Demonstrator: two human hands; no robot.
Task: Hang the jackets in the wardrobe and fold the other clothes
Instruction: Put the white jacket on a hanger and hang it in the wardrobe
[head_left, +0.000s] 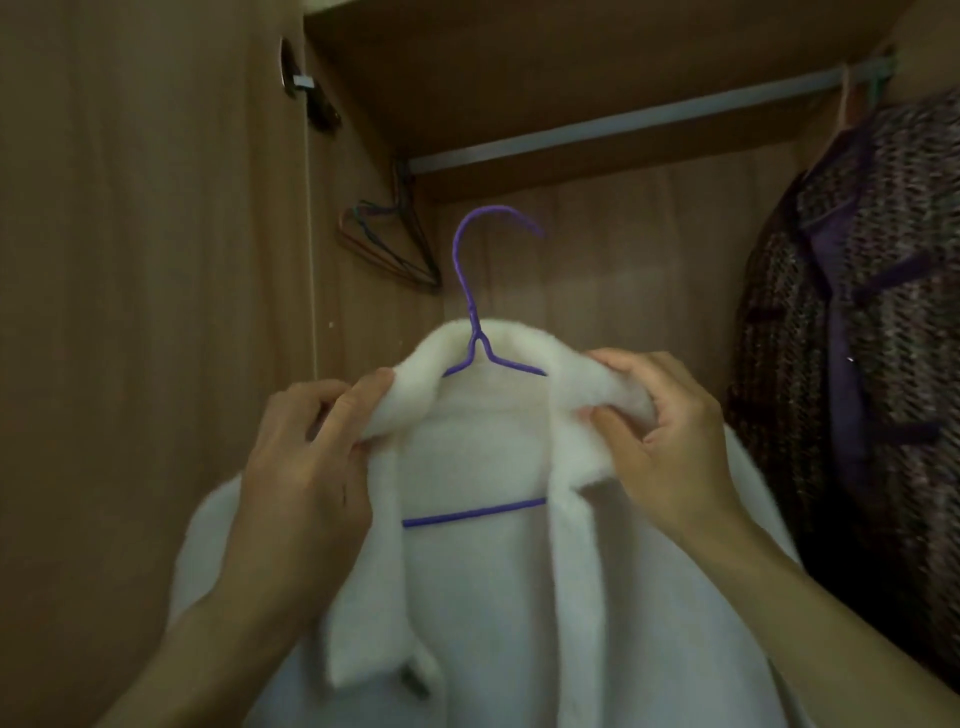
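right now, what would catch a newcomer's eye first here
A white fleece jacket fills the centre, on a purple hanger whose hook is still below the rail. Both hands, left and right, pinch its collar. A dark knit jacket hangs at far right.

No readable text, label, brand, number or sign is showing anywhere in this view (the picture is dim and soft).
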